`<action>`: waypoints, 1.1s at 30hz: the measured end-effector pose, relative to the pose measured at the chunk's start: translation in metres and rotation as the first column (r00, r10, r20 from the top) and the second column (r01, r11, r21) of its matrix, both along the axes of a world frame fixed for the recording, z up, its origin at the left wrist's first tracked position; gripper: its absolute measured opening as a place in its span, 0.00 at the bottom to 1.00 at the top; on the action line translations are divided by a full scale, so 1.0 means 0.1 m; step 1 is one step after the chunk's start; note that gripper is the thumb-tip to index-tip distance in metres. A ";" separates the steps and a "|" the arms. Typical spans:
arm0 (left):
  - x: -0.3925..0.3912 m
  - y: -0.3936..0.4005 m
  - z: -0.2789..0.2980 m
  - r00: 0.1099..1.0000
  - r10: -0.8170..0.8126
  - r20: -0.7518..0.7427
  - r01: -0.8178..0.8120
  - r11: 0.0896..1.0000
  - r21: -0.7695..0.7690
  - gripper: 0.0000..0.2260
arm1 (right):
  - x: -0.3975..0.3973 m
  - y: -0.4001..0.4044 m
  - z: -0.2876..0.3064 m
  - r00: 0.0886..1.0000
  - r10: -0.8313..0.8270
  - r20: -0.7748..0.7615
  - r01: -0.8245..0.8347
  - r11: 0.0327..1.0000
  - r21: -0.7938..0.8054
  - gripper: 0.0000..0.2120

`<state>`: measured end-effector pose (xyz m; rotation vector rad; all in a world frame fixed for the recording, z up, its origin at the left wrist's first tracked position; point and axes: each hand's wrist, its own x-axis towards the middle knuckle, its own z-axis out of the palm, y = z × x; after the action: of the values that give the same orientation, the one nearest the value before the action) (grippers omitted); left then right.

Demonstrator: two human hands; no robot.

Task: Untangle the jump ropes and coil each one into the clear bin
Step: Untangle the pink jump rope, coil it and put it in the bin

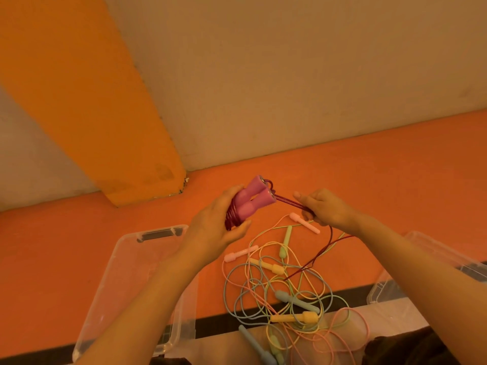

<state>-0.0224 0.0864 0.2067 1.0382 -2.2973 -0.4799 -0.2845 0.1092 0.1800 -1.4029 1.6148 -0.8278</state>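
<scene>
Head view: left hand (224,227) grips pink handles (254,200) with dark red rope (313,262) wound on; right hand (325,209) pinches its strand, frame centre. Coiling underway. Next: finish winding, drop into clear bin (126,262) lower left; pastel tangle (287,285) waits on floor

One head-worn wide-angle view looks forward and down, close over the orange floor (342,180) beside a wall (290,75).

Two clear bins (147,259) (five ropes (287,293))
</scene>
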 end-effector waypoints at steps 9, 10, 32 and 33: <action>0.01 -0.03 0.01 0.993 0.116 0.003 -0.116 0.990 0.079 0.29 | 0.15 0.03 0.08 0.996 0.037 0.081 -0.029 0.995 -0.094 0.19; 0.01 -0.04 0.01 0.991 0.132 0.003 -0.132 0.988 0.082 0.29 | 0.18 0.03 0.08 0.993 0.049 0.103 -0.037 0.993 -0.115 0.15; 0.06 -0.17 0.05 0.951 0.303 0.060 -0.309 0.935 0.175 0.20 | 0.56 0.10 -0.07 0.940 0.323 -0.108 -0.334 0.936 -0.111 0.09; 0.06 -0.17 0.05 0.953 0.297 0.063 -0.304 0.937 0.173 0.20 | 0.55 0.10 -0.08 0.936 0.327 -0.129 -0.340 0.935 -0.103 0.09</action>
<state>-0.0167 0.0697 0.2114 1.4706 -2.1014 -0.5542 -0.2292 0.1189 0.1724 -1.7792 1.3663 -0.6666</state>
